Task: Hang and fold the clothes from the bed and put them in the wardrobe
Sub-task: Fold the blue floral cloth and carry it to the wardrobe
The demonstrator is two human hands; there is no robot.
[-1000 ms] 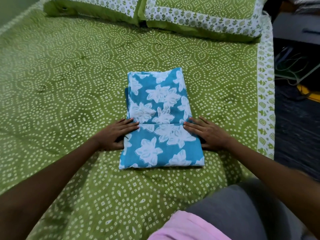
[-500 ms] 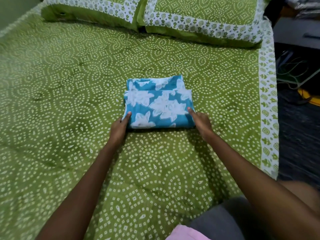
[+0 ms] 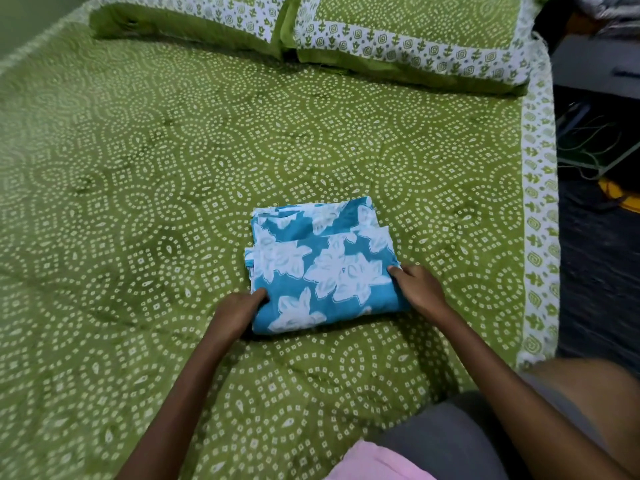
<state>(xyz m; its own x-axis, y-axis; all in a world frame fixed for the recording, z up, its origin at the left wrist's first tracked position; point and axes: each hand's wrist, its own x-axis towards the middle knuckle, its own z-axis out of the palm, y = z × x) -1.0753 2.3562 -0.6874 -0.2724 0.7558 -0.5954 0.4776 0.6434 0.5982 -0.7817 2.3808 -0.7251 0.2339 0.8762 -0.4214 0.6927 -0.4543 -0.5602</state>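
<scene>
A blue garment with white flowers point(image 3: 322, 268), folded into a compact stack, lies on the bed point(image 3: 138, 188) between the two hands. The left hand point(image 3: 239, 313) grips its near left corner, thumb on top, the other fingers apparently tucked under the cloth (they are hidden there). The right hand point(image 3: 420, 289) holds the right edge, its fingers curled down around the fold. Two pillows point(image 3: 398, 32) lie well beyond the fingers, at the bed's head.

dim, even light; soft shadows; edges blurred, wide-angle bowed
</scene>
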